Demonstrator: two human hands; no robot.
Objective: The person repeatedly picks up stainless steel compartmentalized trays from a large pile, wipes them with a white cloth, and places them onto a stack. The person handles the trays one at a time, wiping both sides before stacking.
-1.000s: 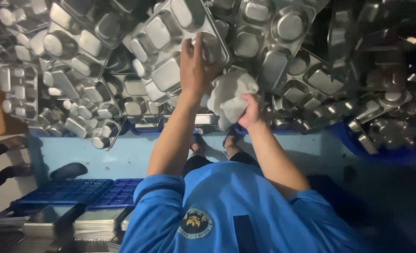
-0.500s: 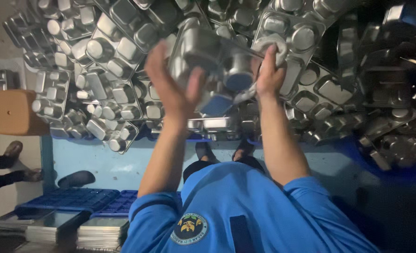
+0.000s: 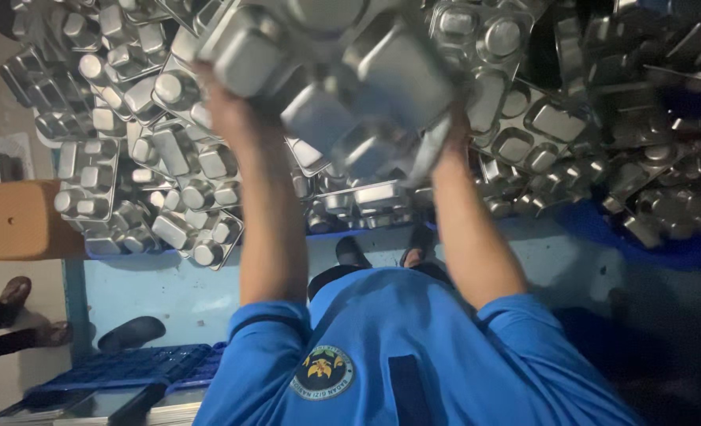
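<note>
held tray (image 3: pixel 342 79): steel compartment tray, raised over the tray heap (image 3: pixel 129 158), blurred.
left hand (image 3: pixel 224 106): at its left edge, i read fingers clamped on it.
right hand (image 3: pixel 453 130): at its right edge; fingers hidden, can't tell.
risk: i judge it could slip and clatter into the heap.

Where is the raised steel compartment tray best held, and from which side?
By its two opposite rims, one hand from each side, as the left hand and right hand seem to grip the compartment tray. It is wide and flat, its raised compartment bottoms face the camera, so the edges probably give the fingers the surest purchase. Motion blur hides the exact grip.
</note>
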